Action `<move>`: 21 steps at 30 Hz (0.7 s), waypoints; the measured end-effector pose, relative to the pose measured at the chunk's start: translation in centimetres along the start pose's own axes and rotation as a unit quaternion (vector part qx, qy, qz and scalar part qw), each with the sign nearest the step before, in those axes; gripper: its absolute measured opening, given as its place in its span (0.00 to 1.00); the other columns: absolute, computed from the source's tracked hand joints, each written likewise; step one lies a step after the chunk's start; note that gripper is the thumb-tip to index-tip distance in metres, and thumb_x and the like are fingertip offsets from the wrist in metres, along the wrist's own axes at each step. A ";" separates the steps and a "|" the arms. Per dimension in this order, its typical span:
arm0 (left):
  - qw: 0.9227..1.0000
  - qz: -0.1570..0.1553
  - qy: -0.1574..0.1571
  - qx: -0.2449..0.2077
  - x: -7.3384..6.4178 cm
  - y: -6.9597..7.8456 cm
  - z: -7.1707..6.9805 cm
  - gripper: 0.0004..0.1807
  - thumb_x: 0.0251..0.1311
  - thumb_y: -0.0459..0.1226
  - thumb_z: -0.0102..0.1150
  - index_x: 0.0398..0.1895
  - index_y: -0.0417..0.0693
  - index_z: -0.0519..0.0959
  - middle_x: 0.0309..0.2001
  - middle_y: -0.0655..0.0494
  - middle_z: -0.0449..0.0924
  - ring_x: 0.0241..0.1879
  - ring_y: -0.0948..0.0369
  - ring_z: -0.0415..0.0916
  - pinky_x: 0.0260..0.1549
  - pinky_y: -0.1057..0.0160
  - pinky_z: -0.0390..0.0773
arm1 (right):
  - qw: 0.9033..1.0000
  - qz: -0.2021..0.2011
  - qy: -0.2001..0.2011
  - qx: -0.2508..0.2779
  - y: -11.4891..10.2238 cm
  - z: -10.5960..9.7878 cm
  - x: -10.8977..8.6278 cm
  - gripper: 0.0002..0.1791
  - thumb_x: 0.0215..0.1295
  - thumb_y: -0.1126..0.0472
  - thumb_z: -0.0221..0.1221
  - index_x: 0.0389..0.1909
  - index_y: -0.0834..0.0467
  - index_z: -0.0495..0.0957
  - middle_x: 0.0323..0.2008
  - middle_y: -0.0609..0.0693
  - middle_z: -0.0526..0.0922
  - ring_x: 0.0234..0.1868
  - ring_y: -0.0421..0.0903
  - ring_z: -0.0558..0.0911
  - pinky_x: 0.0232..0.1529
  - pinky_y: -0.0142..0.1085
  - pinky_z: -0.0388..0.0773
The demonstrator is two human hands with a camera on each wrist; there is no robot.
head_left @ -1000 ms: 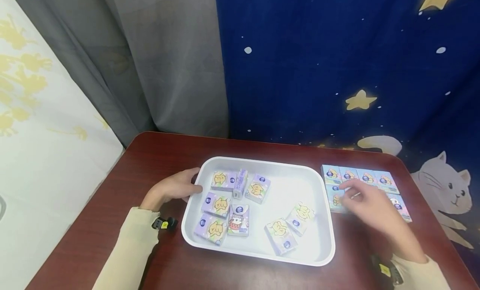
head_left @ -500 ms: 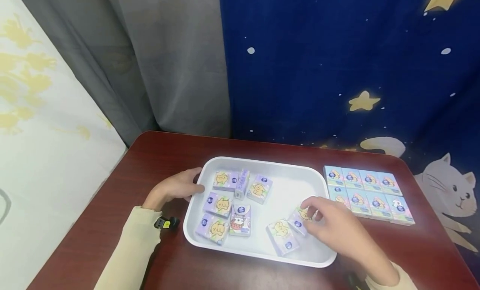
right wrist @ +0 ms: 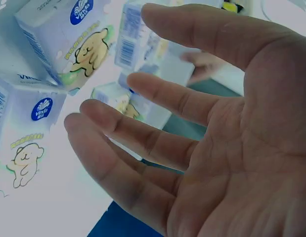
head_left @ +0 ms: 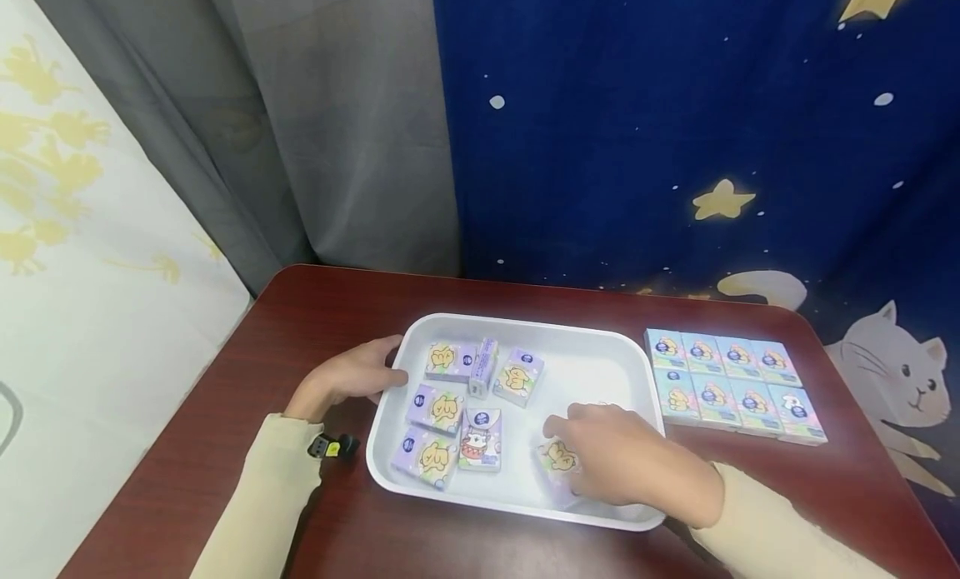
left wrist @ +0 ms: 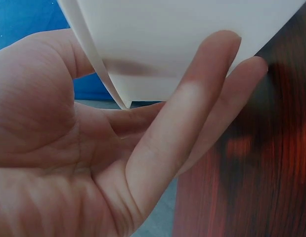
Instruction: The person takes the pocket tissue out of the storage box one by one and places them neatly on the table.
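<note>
My left hand (head_left: 352, 372) holds the white tray (head_left: 525, 512) by its left side; in the left wrist view the thumb goes over the rim and the fingers (left wrist: 167, 121) lie along the outer wall. My right hand (head_left: 611, 454) is over the tray's right part. One purple tissue pack (head_left: 553, 469) shows beside its fingers, and the pack to the right of that is hidden under the hand. In the right wrist view the fingers (right wrist: 143, 136) are spread and loosely bent, with nothing between them; two purple packs, one at the left (right wrist: 29, 133), one above (right wrist: 68, 44), lie beyond them.
Several purple tissue packs (head_left: 435, 408) lie in the tray's left half, one of them standing on edge (head_left: 483, 366). Right of the tray, blue tissue packs (head_left: 720, 387) form two neat rows on the dark red table (head_left: 337, 521). Curtains hang behind.
My right hand has moved left from the blue packs into the tray, over the two purple packs on the right. The left hand has stayed at the tray's side.
</note>
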State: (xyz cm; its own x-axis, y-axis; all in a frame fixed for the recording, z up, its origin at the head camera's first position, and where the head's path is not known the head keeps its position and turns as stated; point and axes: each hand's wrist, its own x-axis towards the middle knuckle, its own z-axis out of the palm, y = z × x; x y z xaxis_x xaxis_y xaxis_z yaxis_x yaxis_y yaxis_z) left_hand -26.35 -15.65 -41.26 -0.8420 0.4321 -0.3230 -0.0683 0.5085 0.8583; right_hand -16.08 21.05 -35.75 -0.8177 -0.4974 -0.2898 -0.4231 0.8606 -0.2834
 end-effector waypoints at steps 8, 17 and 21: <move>1.000 0.002 0.002 0.001 -0.2 0.2 0.1 0.32 0.73 0.30 0.64 0.77 0.34 0.65 0.47 0.42 0.88 0.41 0.47 0.92 0.38 0.45 0.93 | 0.998 0.000 -0.030 -0.061 -1.2 0.7 2.0 0.33 0.54 0.61 0.79 0.63 0.57 0.85 0.39 0.52 0.83 0.35 0.51 0.79 0.45 0.54 0.84; 1.000 0.000 0.004 -0.002 -0.3 0.2 0.1 0.32 0.73 0.30 0.64 0.76 0.34 0.65 0.47 0.42 0.88 0.41 0.47 0.92 0.38 0.45 0.93 | 0.997 0.003 -0.034 -0.076 -0.6 1.3 2.9 0.33 0.51 0.61 0.84 0.60 0.59 0.85 0.39 0.52 0.81 0.35 0.50 0.79 0.43 0.52 0.85; 1.000 0.005 0.002 -0.004 -0.2 0.0 0.1 0.32 0.73 0.30 0.64 0.76 0.34 0.65 0.47 0.42 0.88 0.40 0.47 0.92 0.37 0.45 0.93 | 0.995 -0.007 -0.036 -0.089 -0.6 1.5 2.9 0.29 0.53 0.60 0.82 0.57 0.58 0.86 0.37 0.50 0.80 0.36 0.49 0.79 0.44 0.52 0.85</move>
State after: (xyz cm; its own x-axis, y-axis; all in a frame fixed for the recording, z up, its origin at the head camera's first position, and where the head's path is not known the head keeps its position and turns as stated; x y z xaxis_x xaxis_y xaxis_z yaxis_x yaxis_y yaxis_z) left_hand -26.16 -15.65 -41.19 -0.8450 0.4342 -0.3122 -0.0635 0.4981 0.8648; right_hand -17.66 18.92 -37.83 -0.7838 -0.5105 -0.3535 -0.5019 0.8561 -0.1234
